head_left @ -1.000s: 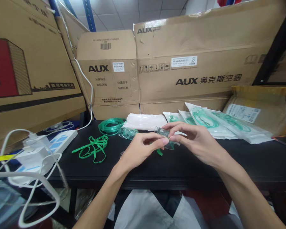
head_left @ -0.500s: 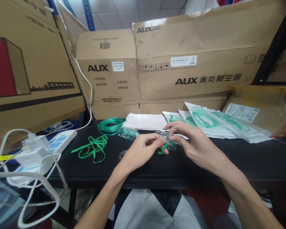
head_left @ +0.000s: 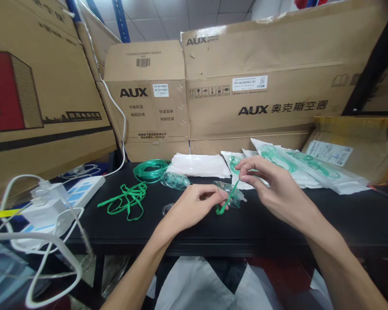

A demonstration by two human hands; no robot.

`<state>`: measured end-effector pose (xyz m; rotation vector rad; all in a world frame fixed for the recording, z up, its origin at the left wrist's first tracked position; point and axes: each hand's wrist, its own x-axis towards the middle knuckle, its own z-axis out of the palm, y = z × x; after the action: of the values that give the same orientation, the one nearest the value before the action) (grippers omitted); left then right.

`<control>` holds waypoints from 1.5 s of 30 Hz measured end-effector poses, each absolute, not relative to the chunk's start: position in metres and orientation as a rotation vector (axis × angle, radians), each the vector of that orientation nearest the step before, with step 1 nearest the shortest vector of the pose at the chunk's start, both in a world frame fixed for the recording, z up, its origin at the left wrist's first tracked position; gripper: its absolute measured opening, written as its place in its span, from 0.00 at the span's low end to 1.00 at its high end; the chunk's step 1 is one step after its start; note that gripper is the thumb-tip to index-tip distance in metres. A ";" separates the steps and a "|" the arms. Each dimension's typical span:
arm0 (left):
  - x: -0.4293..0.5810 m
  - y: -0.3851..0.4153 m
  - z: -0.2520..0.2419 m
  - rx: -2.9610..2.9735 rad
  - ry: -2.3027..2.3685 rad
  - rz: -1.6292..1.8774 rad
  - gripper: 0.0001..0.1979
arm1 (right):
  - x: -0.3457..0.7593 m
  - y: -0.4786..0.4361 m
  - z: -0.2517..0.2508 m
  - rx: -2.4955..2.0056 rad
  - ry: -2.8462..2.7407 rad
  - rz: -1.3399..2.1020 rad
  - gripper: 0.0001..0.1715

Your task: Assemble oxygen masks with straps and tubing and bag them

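Observation:
My left hand [head_left: 198,201] is closed in a pinch at the near left edge of a clear greenish plastic mask [head_left: 235,197], just above the black tabletop. A green elastic strap [head_left: 232,196] runs from the mask's edge by those fingertips up to my right hand [head_left: 265,178]. Thumb and index finger of the right hand pinch the strap's upper end and hold it taut. The strap's lower end curls below my left fingers, which partly hide where it meets the mask. A second clear mask [head_left: 176,181] lies beyond my left hand.
Loose green straps [head_left: 127,200] and coiled green tubing [head_left: 150,171] lie to the left. White packets [head_left: 198,165] are stacked behind, with bagged tubing sets [head_left: 278,161] at the right. A power strip [head_left: 80,191] with cables sits left, and cardboard boxes [head_left: 252,86] wall the back.
My right hand has moved right and slightly up, drawing the green strap out longer and straighter. More of the mask shows between the hands. My left hand has barely moved.

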<state>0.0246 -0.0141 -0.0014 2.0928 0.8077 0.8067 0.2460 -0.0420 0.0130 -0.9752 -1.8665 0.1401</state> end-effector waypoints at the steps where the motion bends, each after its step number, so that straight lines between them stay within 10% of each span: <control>1: 0.024 -0.014 -0.001 2.094 0.803 0.797 0.21 | 0.247 -0.042 0.013 -0.976 -1.856 0.137 0.09; 11: 0.022 -0.013 -0.007 2.152 0.854 0.693 0.14 | 0.267 -0.032 0.013 -1.095 -1.590 0.087 0.06; 20: 0.021 -0.012 -0.002 2.147 0.825 0.775 0.24 | 0.247 -0.040 0.006 -1.183 -2.088 0.708 0.28; 45: 0.005 -0.004 -0.011 2.367 1.155 0.788 0.12 | 0.348 -0.048 0.024 -1.548 -1.867 0.265 0.30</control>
<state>0.0047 -0.0037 -0.0108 2.3675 1.1551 0.7881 0.3483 -0.0477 0.0235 -1.5479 -1.8666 0.2649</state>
